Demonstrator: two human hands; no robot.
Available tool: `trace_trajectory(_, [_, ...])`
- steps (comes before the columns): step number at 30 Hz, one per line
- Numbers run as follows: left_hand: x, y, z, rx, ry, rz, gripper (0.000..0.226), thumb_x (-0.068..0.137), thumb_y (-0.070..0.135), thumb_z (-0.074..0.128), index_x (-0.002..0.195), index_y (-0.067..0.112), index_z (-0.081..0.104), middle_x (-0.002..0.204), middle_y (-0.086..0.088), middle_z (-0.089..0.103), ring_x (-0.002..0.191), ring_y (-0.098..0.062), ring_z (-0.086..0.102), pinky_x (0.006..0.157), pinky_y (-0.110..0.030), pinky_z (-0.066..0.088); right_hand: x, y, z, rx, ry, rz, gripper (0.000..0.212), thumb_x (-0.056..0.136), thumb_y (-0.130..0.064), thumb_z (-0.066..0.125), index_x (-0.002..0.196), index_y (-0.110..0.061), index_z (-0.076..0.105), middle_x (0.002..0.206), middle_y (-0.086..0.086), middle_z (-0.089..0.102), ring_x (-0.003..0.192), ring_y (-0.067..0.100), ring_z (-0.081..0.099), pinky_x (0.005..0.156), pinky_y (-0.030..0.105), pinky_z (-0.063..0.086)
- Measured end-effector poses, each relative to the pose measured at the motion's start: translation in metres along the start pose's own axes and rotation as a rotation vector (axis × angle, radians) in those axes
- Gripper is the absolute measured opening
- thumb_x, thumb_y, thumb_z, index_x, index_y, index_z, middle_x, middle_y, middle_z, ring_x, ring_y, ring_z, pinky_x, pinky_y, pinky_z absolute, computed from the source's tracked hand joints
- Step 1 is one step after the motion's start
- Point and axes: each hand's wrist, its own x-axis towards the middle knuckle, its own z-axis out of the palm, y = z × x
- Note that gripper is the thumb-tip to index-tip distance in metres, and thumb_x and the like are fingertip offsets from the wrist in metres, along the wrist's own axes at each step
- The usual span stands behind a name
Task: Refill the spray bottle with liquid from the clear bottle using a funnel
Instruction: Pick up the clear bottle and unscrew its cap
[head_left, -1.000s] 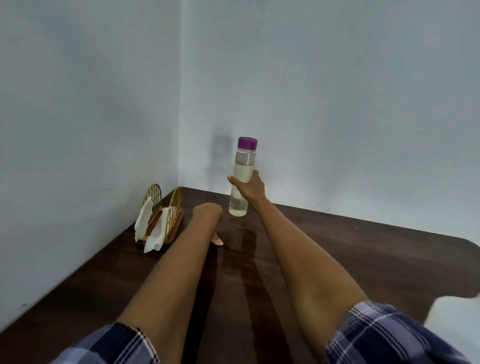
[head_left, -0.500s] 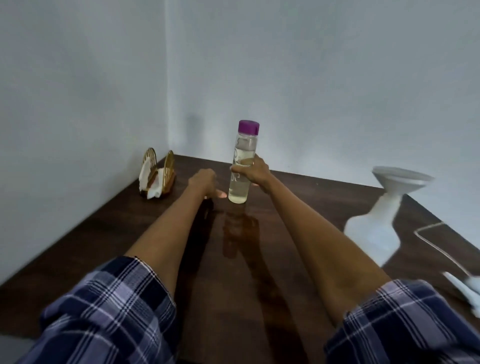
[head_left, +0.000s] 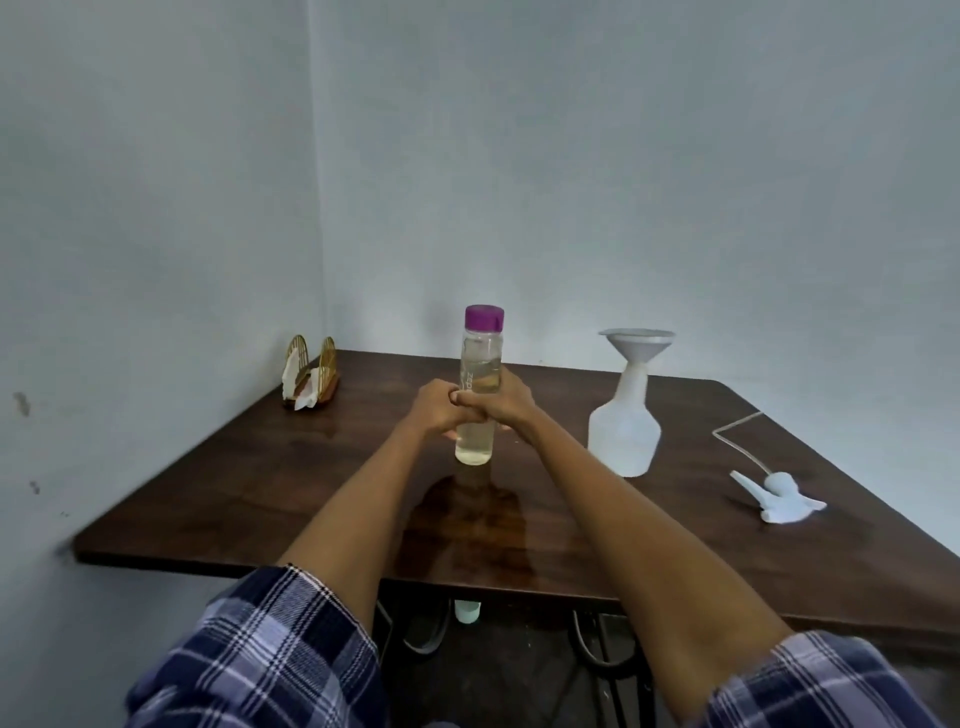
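Note:
A clear bottle (head_left: 479, 364) with a purple cap (head_left: 484, 317) holds pale yellowish liquid and stands upright at the middle of the brown table (head_left: 260, 493). Both hands wrap its lower half: my left hand (head_left: 439, 410) from the left, my right hand (head_left: 509, 405) from the right, fingers meeting in front. To the right stands the white spray bottle (head_left: 623, 436) with a white funnel (head_left: 637, 345) seated in its neck. The detached spray head (head_left: 779, 496) with its thin tube (head_left: 737, 441) lies on the table farther right.
A gold napkin holder (head_left: 310, 379) with white napkins sits in the far left corner by the walls. The table's near edge runs across the lower view, with dark metal legs (head_left: 587, 639) and a small white object (head_left: 467, 610) underneath.
The view has pulled back and tilted down, bringing the spray bottle, funnel and spray head fully into sight. My left hand has closed onto the clear bottle beside the right hand.

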Motion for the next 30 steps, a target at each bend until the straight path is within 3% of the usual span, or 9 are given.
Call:
trace_trajectory(3, [-0.006, 0.014, 0.004, 0.066, -0.048, -0.055, 0.04, 0.077, 0.014, 0.075, 0.113, -0.001, 0.063, 0.114, -0.019, 0.065, 0.102, -0.032, 0.065, 0.076, -0.041, 0.058, -0.011, -0.012, -0.017, -0.047, -0.113, -0.027, 0.057, 0.075, -0.035, 0.077, 0.122, -0.011, 0.056, 0.118, 0.008, 0.064, 0.109, 0.024, 0.061, 0.098, 0.041, 0.05])
trace_trajectory(7, [-0.006, 0.029, 0.003, 0.231, -0.096, -0.106, 0.059, 0.08, 0.023, 0.072, 0.132, 0.008, 0.048, 0.129, -0.016, 0.055, 0.111, -0.032, 0.06, 0.064, -0.032, 0.056, -0.012, -0.038, -0.047, -0.085, -0.054, -0.053, 0.082, 0.081, -0.037, 0.072, 0.144, -0.01, 0.029, 0.137, 0.011, 0.049, 0.123, 0.027, 0.05, 0.1, 0.037, 0.044])
trace_trajectory(11, [0.002, 0.04, 0.002, 0.173, 0.016, -0.076, 0.056, 0.07, 0.042, 0.077, 0.114, 0.014, 0.057, 0.108, -0.007, 0.062, 0.092, -0.023, 0.064, 0.07, -0.037, 0.059, -0.004, -0.063, -0.065, -0.313, 0.047, -0.16, 0.079, 0.084, -0.045, 0.065, 0.145, -0.009, 0.028, 0.136, 0.014, 0.052, 0.123, 0.03, 0.051, 0.099, 0.037, 0.042])
trace_trajectory(14, [0.011, 0.047, 0.0, 0.165, 0.169, -0.068, 0.068, 0.06, 0.06, 0.076, 0.104, 0.011, 0.056, 0.094, -0.002, 0.063, 0.086, -0.022, 0.065, 0.079, -0.04, 0.059, 0.0, -0.078, -0.066, -0.522, 0.122, -0.178, 0.052, 0.085, -0.054, 0.059, 0.11, -0.008, 0.057, 0.107, 0.009, 0.062, 0.102, 0.026, 0.058, 0.082, 0.034, 0.044])
trace_trajectory(16, [0.019, 0.05, -0.003, 0.232, 0.192, -0.048, 0.069, 0.059, 0.057, 0.076, 0.108, 0.009, 0.061, 0.096, -0.005, 0.067, 0.088, -0.024, 0.067, 0.079, -0.04, 0.059, 0.003, -0.088, -0.063, -0.655, 0.164, -0.191, 0.045, 0.085, -0.055, 0.057, 0.069, -0.015, 0.049, 0.083, 0.003, 0.055, 0.082, 0.021, 0.053, 0.069, 0.03, 0.038])
trace_trajectory(17, [0.02, 0.052, -0.005, 0.247, 0.183, -0.041, 0.063, 0.061, 0.051, 0.077, 0.107, 0.009, 0.062, 0.094, -0.006, 0.067, 0.087, -0.023, 0.067, 0.076, -0.038, 0.059, 0.005, -0.092, -0.061, -0.708, 0.186, -0.195, 0.047, 0.085, -0.055, 0.057, 0.061, -0.018, 0.04, 0.077, 0.001, 0.051, 0.078, 0.02, 0.05, 0.068, 0.028, 0.036])
trace_trajectory(22, [0.022, 0.054, -0.015, 0.235, 0.075, -0.08, 0.043, 0.067, 0.038, 0.076, 0.096, 0.012, 0.059, 0.072, 0.002, 0.058, 0.063, -0.012, 0.061, 0.045, -0.021, 0.047, 0.012, -0.099, -0.041, -0.964, 0.246, -0.209, 0.055, 0.091, -0.054, 0.042, 0.054, -0.014, 0.035, 0.056, -0.002, 0.037, 0.061, 0.019, 0.045, 0.049, 0.025, 0.025])
trace_trajectory(28, [0.028, 0.053, -0.019, 0.198, 0.015, -0.09, 0.046, 0.069, 0.029, 0.078, 0.105, 0.006, 0.06, 0.095, -0.01, 0.064, 0.084, -0.027, 0.069, 0.069, -0.032, 0.058, 0.014, -0.09, -0.046, -0.932, 0.281, -0.356, 0.053, 0.091, -0.043, 0.043, 0.05, -0.012, 0.03, 0.051, 0.0, 0.034, 0.057, 0.02, 0.042, 0.047, 0.023, 0.021])
trace_trajectory(30, [0.027, 0.055, -0.018, 0.171, 0.008, -0.077, 0.05, 0.07, 0.025, 0.078, 0.111, 0.004, 0.059, 0.098, -0.011, 0.062, 0.083, -0.026, 0.067, 0.065, -0.031, 0.058, 0.013, -0.09, -0.049, -0.951, 0.269, -0.396, 0.055, 0.092, -0.044, 0.042, 0.05, -0.011, 0.029, 0.05, 0.001, 0.033, 0.06, 0.022, 0.043, 0.047, 0.024, 0.02])
